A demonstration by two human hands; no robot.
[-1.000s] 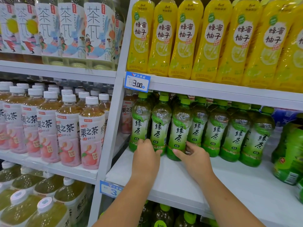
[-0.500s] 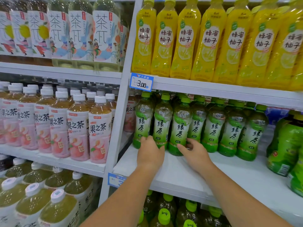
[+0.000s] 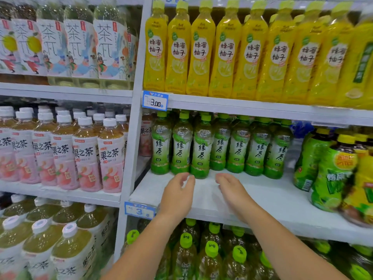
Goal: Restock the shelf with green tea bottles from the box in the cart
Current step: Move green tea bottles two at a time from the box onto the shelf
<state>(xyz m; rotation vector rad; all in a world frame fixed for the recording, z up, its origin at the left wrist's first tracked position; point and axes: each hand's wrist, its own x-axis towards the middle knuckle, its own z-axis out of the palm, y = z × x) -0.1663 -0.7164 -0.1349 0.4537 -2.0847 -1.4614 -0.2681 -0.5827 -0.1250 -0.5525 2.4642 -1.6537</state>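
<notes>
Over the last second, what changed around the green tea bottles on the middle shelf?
Both hands came off the bases of the front green tea bottles and drew back toward the person. The left hand and right hand now hover over the bare front of the shelf, fingers relaxed and holding nothing. The bottle row stands as before, upright, with the third bottle slightly forward.

Bright, even store light washed over everything, barely a shadow anywhere. Soft glare sat on the yellow bottles (image 3: 201,53). The left hand (image 3: 177,197) and right hand (image 3: 232,190) smeared with motion blur; the frame's right edge bowed and went soft.
</notes>
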